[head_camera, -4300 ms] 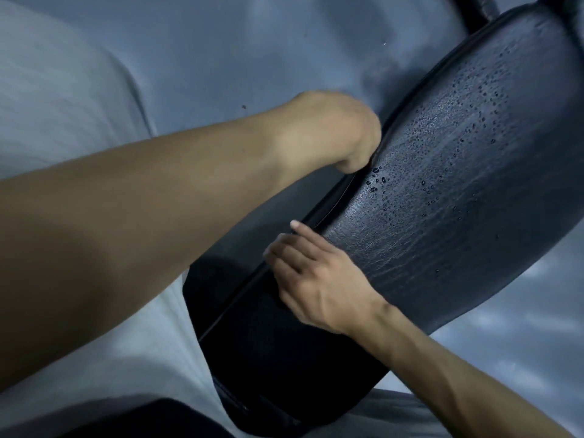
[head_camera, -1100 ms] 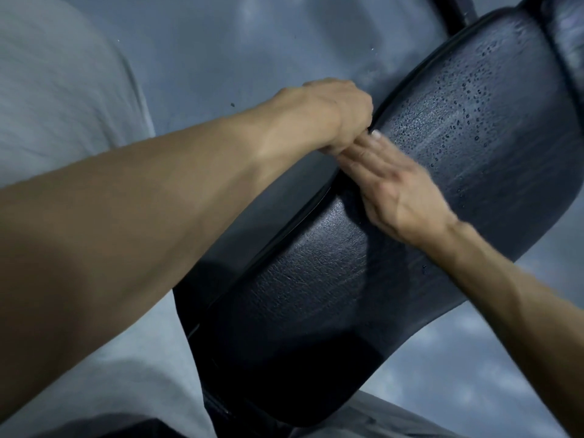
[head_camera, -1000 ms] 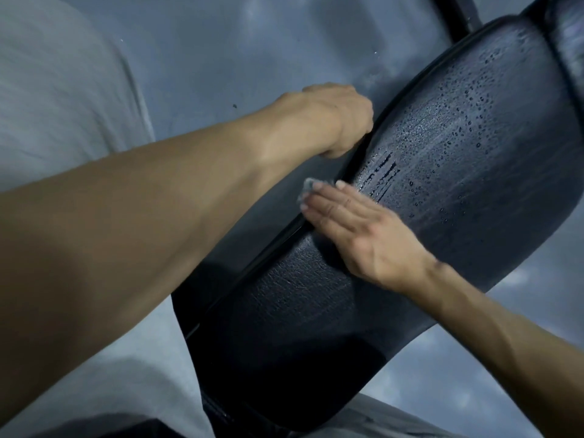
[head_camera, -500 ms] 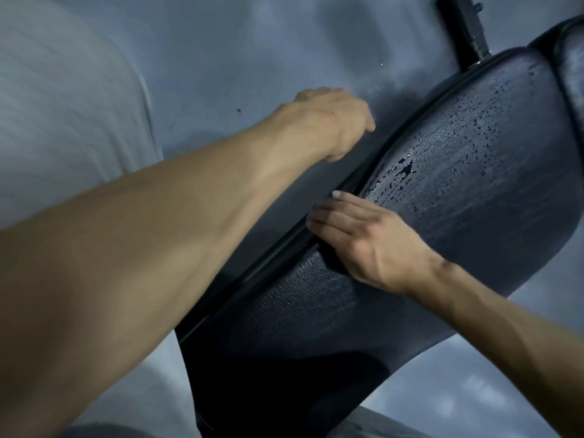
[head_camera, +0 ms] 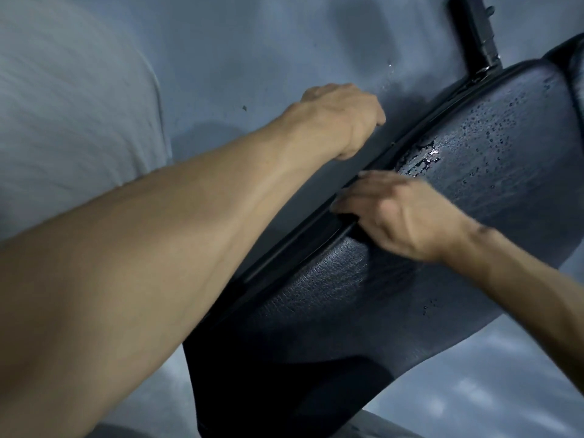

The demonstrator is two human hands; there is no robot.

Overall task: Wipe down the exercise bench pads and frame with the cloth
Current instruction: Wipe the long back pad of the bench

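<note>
**Wet pad, hidden cloth: the wipe works along the bench edge**

Here is the bench pad (head_camera: 442, 248), a long black vinyl cushion running diagonally from lower left to upper right, grained like leather and beaded with water towards its far end. One glossy puddle (head_camera: 418, 159) sits just beyond the right hand (head_camera: 401, 216). That hand lies along the pad's near edge, blurred, fingers fairly straight and pressing flat. The cloth is not visible now; if it is there, it is under that palm, and I cannot say more.

The left hand (head_camera: 344, 118) reaches past the pad's far side, fingers curled under and out of sight, so I cannot tell whether that grip has closed on the edge or on nothing.

How will this handle? The pad looks firm but cushioned, and slick where wet, so a flat palm should do better than a pinch. A soft cloth would bunch easily; spreading it wide seems wise. The dark frame post (head_camera: 477, 36) at upper right looks rigid, and is probably best wrapped and rubbed.
</note>
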